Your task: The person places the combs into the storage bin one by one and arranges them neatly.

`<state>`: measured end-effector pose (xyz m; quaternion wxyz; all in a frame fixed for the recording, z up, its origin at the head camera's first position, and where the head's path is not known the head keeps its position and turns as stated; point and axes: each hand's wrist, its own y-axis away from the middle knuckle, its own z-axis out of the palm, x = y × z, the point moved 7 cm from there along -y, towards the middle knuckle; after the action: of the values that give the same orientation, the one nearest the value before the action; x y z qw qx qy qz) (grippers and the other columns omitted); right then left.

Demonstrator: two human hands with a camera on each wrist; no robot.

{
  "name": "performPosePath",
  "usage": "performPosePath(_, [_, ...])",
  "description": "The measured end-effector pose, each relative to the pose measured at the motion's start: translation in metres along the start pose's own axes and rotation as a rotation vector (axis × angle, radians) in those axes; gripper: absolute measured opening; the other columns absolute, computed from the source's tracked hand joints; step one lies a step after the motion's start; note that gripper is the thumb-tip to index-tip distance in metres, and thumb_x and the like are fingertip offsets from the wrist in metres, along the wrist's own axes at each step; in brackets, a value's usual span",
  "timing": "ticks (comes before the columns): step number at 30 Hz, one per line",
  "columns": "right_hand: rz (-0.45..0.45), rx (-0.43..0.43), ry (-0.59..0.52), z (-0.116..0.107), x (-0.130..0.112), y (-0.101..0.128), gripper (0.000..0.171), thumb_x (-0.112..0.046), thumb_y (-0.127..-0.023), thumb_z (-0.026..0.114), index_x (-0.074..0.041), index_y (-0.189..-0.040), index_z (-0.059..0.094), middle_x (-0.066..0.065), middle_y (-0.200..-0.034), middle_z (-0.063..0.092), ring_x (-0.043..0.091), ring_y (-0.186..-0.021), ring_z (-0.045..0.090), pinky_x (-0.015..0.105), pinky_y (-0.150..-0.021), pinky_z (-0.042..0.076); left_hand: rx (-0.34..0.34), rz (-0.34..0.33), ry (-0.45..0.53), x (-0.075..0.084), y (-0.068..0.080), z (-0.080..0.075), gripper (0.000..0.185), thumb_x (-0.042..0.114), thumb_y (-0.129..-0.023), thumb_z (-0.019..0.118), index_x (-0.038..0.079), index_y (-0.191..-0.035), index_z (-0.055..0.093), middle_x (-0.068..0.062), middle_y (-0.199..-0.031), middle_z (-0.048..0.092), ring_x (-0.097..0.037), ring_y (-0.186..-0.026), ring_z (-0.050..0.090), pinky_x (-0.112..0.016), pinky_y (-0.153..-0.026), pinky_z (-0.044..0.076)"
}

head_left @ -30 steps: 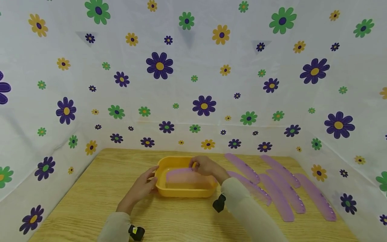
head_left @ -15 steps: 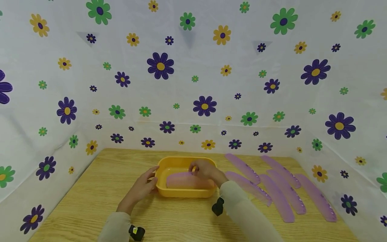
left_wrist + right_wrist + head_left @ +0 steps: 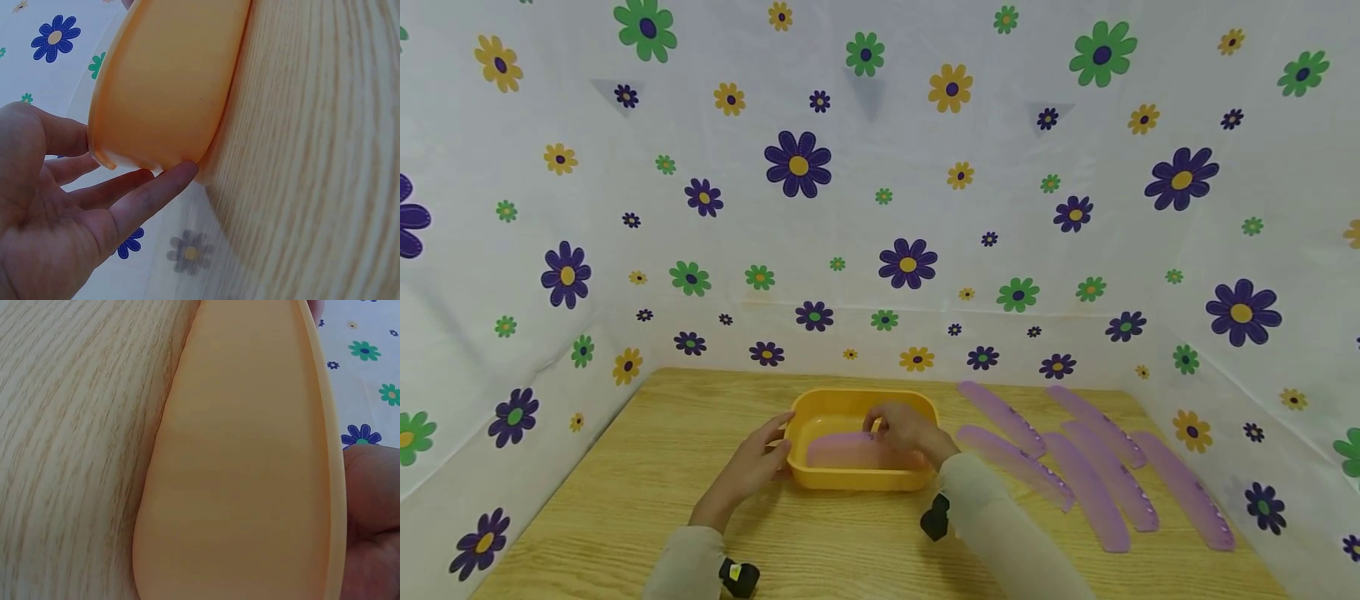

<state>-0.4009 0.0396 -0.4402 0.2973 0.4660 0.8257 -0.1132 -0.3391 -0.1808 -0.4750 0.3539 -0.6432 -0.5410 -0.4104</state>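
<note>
A purple comb [image 3: 850, 451] is lying inside the yellow tray [image 3: 850, 479], which sits on the wooden table [image 3: 625, 500] a bit left of centre, close to the near edge. The comb is held down in the tray by the right hand [image 3: 904, 429], with fingers curled over its right end; whether it's actually pinched or just pressed can't be made out from the head view, and in the right wrist view only the tray's outer wall [image 3: 250, 475] and a bit of palm are seen.

The tray's left side is steadied by the left hand [image 3: 752, 462]: fingers are stretched out fairly straight and laid against the outer wall, nothing clamped. That's confirmed in the left wrist view, where the left hand [image 3: 56, 219] is spread wide with a fingertip touching the tray's lower edge [image 3: 162, 81].

To the right of the tray, five more purple combs [image 3: 1090, 467] are laid out side by side on the table, slanted, well apart from both hands. The table is surrounded by a white backdrop [image 3: 880, 208] printed with flowers.
</note>
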Motion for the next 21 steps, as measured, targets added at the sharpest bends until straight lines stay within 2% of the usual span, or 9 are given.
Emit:
performPosePath(5, [0.013, -0.013, -0.006, 0.0033, -0.0007, -0.0001, 0.019, 0.005, -0.098, 0.062, -0.008, -0.104, 0.074, 0.011, -0.097, 0.069, 0.021, -0.082, 0.057, 0.028, -0.072, 0.052, 0.003, -0.008, 0.001, -0.0008, -0.0002, -0.0002, 0.053, 0.010, -0.109, 0.046, 0.007, -0.161, 0.032, -0.032, -0.154, 0.044, -0.046, -0.129, 0.060, -0.046, -0.092, 0.063])
performPosePath(14, [0.044, -0.003, -0.026, 0.0069, 0.0009, 0.0011, 0.021, 0.007, -0.096, 0.063, -0.009, -0.103, 0.075, 0.009, -0.100, 0.068, 0.022, -0.086, 0.057, 0.034, -0.082, 0.056, -0.015, 0.013, 0.020, 0.0006, 0.0008, -0.0001, 0.053, 0.010, -0.109, 0.047, 0.005, -0.160, 0.032, -0.034, -0.154, 0.043, -0.048, -0.129, 0.059, -0.050, -0.093, 0.062])
performPosePath(18, [0.076, 0.005, -0.049, 0.0087, 0.0024, 0.0017, 0.022, 0.007, -0.095, 0.064, -0.010, -0.103, 0.075, 0.008, -0.098, 0.067, 0.022, -0.088, 0.057, 0.037, -0.088, 0.057, -0.012, 0.013, 0.024, -0.0003, 0.0005, -0.0002, 0.053, 0.009, -0.109, 0.047, 0.005, -0.160, 0.032, -0.034, -0.153, 0.044, -0.047, -0.127, 0.061, -0.049, -0.092, 0.063])
performPosePath(21, [0.061, 0.024, -0.023, 0.0101, 0.0016, 0.0013, 0.022, 0.007, -0.093, 0.065, -0.010, -0.102, 0.076, 0.008, -0.094, 0.068, 0.021, -0.086, 0.057, 0.038, -0.088, 0.058, 0.004, 0.003, 0.016, -0.0019, -0.0008, -0.0004, 0.053, 0.009, -0.109, 0.046, 0.006, -0.160, 0.033, -0.034, -0.152, 0.045, -0.046, -0.126, 0.062, -0.048, -0.092, 0.063])
